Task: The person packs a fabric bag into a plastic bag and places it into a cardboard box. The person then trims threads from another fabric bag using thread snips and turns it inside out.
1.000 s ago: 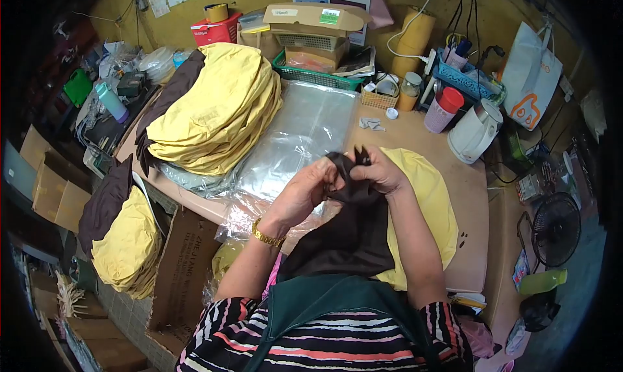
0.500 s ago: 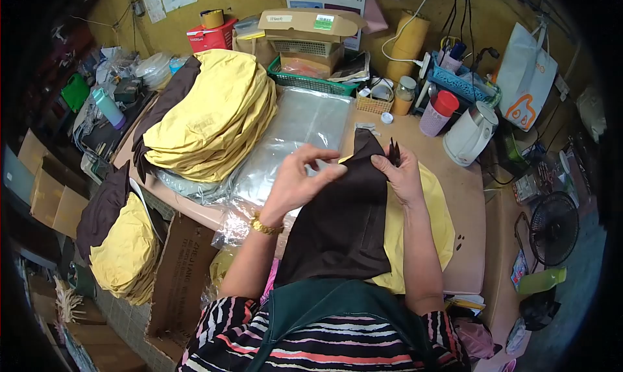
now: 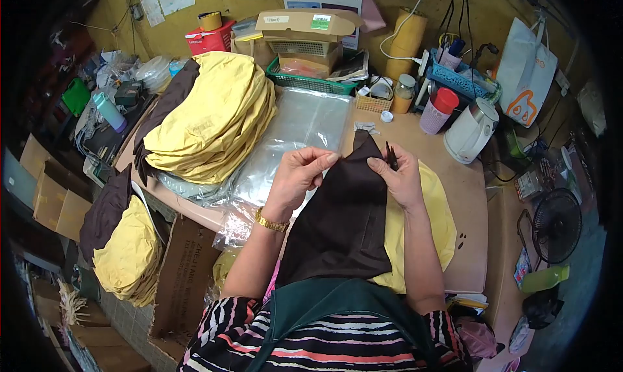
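Note:
A dark brown cloth piece (image 3: 337, 223) with a yellow part (image 3: 435, 216) lies over the table edge in front of me, its narrow corner raised. My right hand (image 3: 399, 177) grips the brown cloth near that corner, thumb on top. Small black thread snips (image 3: 391, 155) also sit in this hand, points up. At the left edge of the raised corner, my left hand (image 3: 305, 176) is closed in a pinch, thumb against forefinger. What lies between those fingertips is too small to make out.
A tall stack of yellow and brown cloth pieces (image 3: 214, 112) stands at the left beside clear plastic bags (image 3: 311, 119). Another stack (image 3: 126, 242) is lower left, near an open cardboard box (image 3: 185, 275). A white kettle (image 3: 470, 132) and red-lidded cup (image 3: 438, 112) stand back right.
My left fingers, spread apart before, have closed into a pinch at the cloth's edge. The right hand keeps its grip, with the snips turned slightly.

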Demonstrator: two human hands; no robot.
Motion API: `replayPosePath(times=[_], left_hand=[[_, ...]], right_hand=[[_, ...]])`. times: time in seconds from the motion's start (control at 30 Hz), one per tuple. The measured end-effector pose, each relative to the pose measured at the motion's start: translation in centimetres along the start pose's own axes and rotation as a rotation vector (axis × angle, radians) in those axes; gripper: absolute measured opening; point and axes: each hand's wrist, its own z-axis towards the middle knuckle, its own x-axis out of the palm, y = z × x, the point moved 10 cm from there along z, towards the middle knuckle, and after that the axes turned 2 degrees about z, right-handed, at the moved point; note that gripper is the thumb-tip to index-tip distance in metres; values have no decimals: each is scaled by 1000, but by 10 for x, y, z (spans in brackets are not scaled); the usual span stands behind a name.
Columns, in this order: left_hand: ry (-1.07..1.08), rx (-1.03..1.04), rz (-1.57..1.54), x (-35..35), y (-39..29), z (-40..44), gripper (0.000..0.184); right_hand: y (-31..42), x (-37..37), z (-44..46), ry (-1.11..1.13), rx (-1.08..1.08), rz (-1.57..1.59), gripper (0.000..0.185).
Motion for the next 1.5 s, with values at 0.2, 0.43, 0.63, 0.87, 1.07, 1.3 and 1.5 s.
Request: replayPosePath(times=[0.2, 0.43, 0.63, 0.87, 1.07, 1.3, 1.5], left_hand=[[45, 11, -327, -6, 9, 4, 13], [33, 179, -1238, -80, -24, -10, 23], [-127, 49, 272, -56, -23, -15, 31], [43, 15, 104, 4, 9, 4, 20], [-84, 156, 196, -4, 0, 4, 13], [-95, 192, -56, -18, -11, -3, 11], [163, 284, -677, -40, -36, 2, 30]], right_hand=[[0, -4, -1, -39, 28, -2, 26], [-2, -18, -2, -86, 4, 2, 23], [1, -9, -2, -68, -6, -5, 24], [4, -3, -6, -44, 5, -35, 25], [3, -4, -8, -45, -7, -57, 26], [1, -7, -6, -63, -38, -60, 26], [6, -6, -9, -76, -37, -34, 23]])
